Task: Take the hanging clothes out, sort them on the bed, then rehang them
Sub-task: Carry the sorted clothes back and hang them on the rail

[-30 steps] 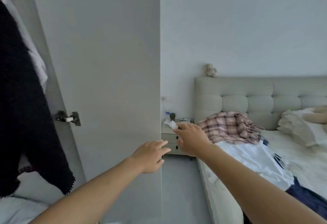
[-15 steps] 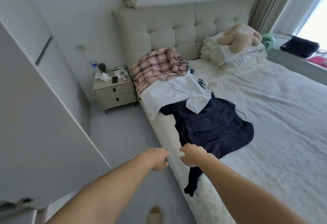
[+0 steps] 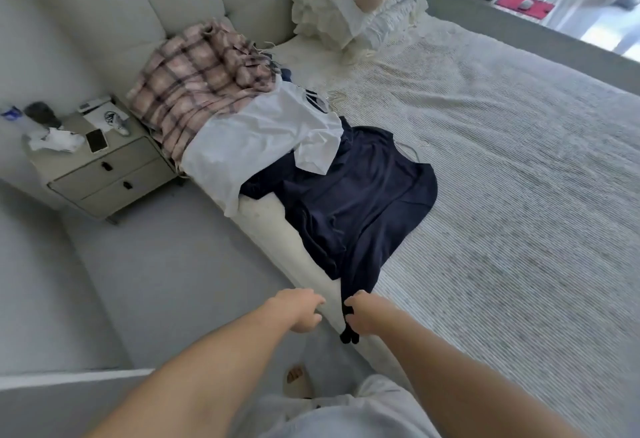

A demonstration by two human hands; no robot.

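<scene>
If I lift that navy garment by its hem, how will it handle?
Probably floppy: the navy garment lies in soft folds and droops over the bed edge. Likely light, since the right hand gathers its hem easily. It may drag the white shirt overlapping its top.

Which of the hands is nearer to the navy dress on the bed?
Right. The right hand pinches the navy dress at its hanging end; the left hand sits beside it, apart from the cloth.
</scene>
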